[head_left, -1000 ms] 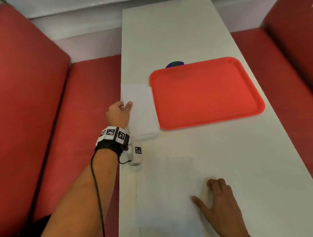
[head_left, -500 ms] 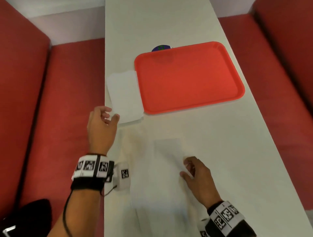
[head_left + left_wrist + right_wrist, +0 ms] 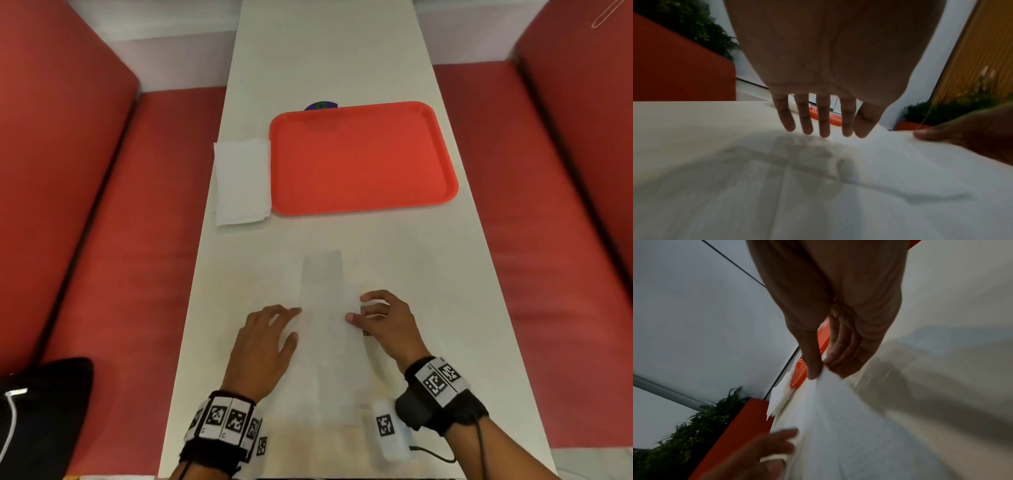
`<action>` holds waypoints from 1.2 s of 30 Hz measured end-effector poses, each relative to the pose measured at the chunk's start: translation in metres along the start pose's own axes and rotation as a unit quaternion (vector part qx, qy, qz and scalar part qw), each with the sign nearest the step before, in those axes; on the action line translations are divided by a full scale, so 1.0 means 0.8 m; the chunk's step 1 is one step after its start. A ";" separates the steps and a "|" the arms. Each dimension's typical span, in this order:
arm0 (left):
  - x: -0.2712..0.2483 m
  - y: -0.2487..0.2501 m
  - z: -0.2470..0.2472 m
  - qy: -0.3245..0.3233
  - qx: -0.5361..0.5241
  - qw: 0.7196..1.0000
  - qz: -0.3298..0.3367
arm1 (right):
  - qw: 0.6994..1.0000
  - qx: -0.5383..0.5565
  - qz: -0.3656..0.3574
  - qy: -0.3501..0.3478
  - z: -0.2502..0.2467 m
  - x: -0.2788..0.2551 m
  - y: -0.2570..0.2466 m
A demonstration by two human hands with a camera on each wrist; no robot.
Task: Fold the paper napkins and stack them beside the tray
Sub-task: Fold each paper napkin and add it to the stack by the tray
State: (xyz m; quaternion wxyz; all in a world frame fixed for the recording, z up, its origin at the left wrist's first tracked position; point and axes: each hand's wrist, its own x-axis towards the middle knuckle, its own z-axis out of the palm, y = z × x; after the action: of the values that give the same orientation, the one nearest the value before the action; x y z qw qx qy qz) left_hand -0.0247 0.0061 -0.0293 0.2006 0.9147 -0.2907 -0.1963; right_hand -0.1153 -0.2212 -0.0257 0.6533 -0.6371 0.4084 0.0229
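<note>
**Next napkin taken up for folding, stack waiting by the tray**

The unfolded paper napkin (image 3: 325, 342) lay flat on the white table (image 3: 428, 274) at the near end, between both hands. The right hand (image 3: 387, 325) pinched its right edge between thumb and curled fingers (the right wrist view showed the corner lifted off the surface), probably to carry that side over for a fold. The left hand (image 3: 263, 342) was spread, fingers straight, gripping nothing, its fingertips (image 3: 824, 133) at the napkin's left margin, likely to keep the thin sheet from sliding.

Farther off, the stack of folded napkins (image 3: 242, 181) sat just left of the orange tray (image 3: 445, 192), its right edge up against the tray's rim, so the stacking spot was already set.

Hard to read: the napkin was nearly the table's colour, so its outline and creases were faint. A small purple object (image 3: 321, 105) showed behind the tray's far edge, mostly hidden. A black item (image 3: 44, 411) on the red bench seat (image 3: 137, 274) was cut off at the frame's corner.
</note>
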 end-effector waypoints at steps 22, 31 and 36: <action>0.022 0.080 -0.001 0.075 -0.080 0.992 -0.061 | 0.985 -0.019 -0.165 -0.043 -0.115 -0.063 -0.080; 0.065 0.199 0.005 -0.142 -0.613 0.762 -0.154 | 0.983 0.129 -0.131 0.018 -0.169 -0.078 -0.092; 0.066 0.214 0.000 -0.045 -0.537 0.839 -0.076 | 0.984 0.109 -0.129 0.058 -0.185 -0.084 -0.076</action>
State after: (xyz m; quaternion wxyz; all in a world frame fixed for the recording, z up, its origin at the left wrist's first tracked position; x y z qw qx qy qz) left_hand -0.0624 -0.1543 0.0404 0.6315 0.6731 -0.0776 -0.3771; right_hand -0.2011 -0.3257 0.0829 0.6914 -0.6096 0.3601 -0.1436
